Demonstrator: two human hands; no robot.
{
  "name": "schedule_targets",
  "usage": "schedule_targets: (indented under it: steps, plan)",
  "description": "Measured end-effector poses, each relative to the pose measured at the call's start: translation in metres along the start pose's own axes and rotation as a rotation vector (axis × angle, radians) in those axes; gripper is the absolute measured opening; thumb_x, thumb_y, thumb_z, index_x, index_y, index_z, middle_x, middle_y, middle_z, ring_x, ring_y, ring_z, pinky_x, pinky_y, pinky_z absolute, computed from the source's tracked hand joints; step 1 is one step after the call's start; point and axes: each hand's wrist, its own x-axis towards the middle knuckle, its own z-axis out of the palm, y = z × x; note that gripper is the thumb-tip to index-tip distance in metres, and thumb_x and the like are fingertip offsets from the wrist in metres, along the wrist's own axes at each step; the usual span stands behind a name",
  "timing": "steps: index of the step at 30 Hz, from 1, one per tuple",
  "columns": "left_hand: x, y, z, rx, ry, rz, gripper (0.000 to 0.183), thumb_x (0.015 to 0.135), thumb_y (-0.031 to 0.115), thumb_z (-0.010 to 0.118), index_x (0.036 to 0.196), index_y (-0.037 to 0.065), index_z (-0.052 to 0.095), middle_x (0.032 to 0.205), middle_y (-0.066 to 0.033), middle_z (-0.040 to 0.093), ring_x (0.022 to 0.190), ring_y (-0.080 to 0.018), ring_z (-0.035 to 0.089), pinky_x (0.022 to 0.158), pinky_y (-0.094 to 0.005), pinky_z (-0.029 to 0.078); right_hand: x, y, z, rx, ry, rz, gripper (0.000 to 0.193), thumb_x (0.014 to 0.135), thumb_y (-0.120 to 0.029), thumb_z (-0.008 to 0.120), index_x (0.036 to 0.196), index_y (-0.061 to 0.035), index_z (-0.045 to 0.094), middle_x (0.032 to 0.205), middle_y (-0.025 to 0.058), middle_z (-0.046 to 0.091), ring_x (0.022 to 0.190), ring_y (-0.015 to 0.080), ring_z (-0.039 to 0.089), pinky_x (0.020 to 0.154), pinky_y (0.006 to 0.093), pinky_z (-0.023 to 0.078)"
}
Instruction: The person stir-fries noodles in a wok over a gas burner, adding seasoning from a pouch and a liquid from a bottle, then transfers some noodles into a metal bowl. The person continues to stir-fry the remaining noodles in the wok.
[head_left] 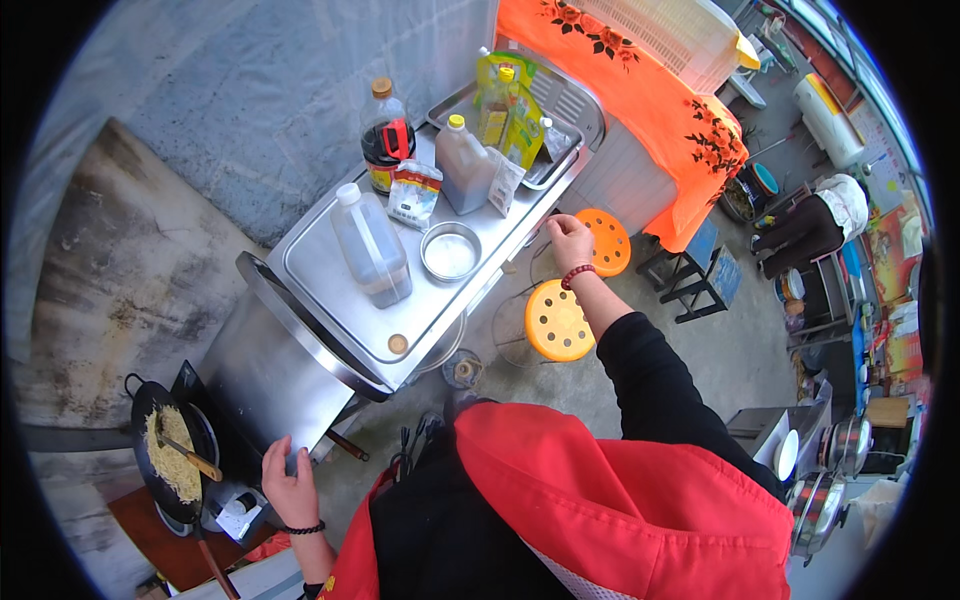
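Note:
My right hand [571, 244] is held out past the front edge of the steel worktop [310, 265], its fingers drawn together; whatever may be in them is hidden. Low on the left, my left hand [288, 485] has its fingers apart and empty, beside a large steel drum-shaped vessel [265, 370]. Left of it stands a black wok [145, 400] holding pale shredded strips [172, 455], with a wooden-handled turner [190, 460] lying in them. On the worktop are a round metal bowl [450, 251], a white-capped plastic jug [370, 245] and a small brown cap [398, 344].
Behind the bowl stand a dark sauce bottle [388, 145], a yellow-capped jug [466, 170], a white packet [414, 194] and a metal tray [540, 180] with bottles. Orange stools [559, 322] stand on the floor to the right. A person [825, 220] bends over farther off.

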Motion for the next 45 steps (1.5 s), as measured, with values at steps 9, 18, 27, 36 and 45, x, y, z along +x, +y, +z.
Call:
schedule_targets:
  steps: [9,18,27,36,45]
  plan:
    - [-0.014,0.026,0.005,0.035,0.051,-0.107,0.031,0.088,0.006,0.073,0.117,-0.002,0.069,0.113,-0.016,0.07,0.1,-0.0266,0.068,0.093,-0.0353,0.052,0.129,0.004,0.047,0.154,0.055,0.112,0.032,0.088,-0.033,0.072,0.104,-0.0059,0.078,0.096,0.0137,0.078,0.092,0.0262,0.075,0.086,0.0347,0.056]
    - [-0.044,0.077,0.043,0.053,0.026,-0.213,0.032,0.086,0.005,0.074,0.118,0.001,0.07,0.108,-0.0158,0.07,0.097,-0.0268,0.069,0.089,-0.0356,0.053,0.213,-0.021,0.092,-0.063,-0.048,0.099,0.042,0.089,-0.037,0.071,0.118,-0.0067,0.075,0.111,0.0176,0.075,0.107,0.0321,0.071,0.095,0.0385,0.052]
    - [-0.055,0.113,0.057,0.147,0.079,-0.201,0.03,0.086,0.015,0.076,0.114,0.008,0.072,0.107,-0.0151,0.072,0.096,-0.0327,0.071,0.083,-0.0381,0.056,0.281,0.018,0.08,0.078,0.019,0.008,0.032,0.096,-0.031,0.068,0.112,-0.0039,0.075,0.097,0.0125,0.076,0.085,0.0259,0.069,0.076,0.0407,0.055]
    - [-0.052,0.131,0.053,0.046,0.101,-0.14,0.03,0.088,0.023,0.076,0.114,0.009,0.072,0.104,-0.0123,0.072,0.093,-0.0306,0.07,0.081,-0.0369,0.057,0.199,-0.081,-0.079,0.476,-0.1,-0.374,0.043,0.102,-0.027,0.066,0.13,0.0049,0.065,0.125,0.0122,0.069,0.106,0.0211,0.067,0.09,0.0355,0.055]
    - [0.019,0.195,0.04,-0.591,0.165,0.292,0.037,0.091,0.022,0.074,0.123,0.006,0.069,0.101,-0.0123,0.072,0.094,-0.0236,0.07,0.084,-0.0333,0.055,0.023,-0.18,0.004,1.111,-1.422,-0.428,0.023,0.101,-0.029,0.059,0.096,-0.0069,0.057,0.075,0.0044,0.058,0.062,0.0191,0.055,0.065,0.0385,0.049]
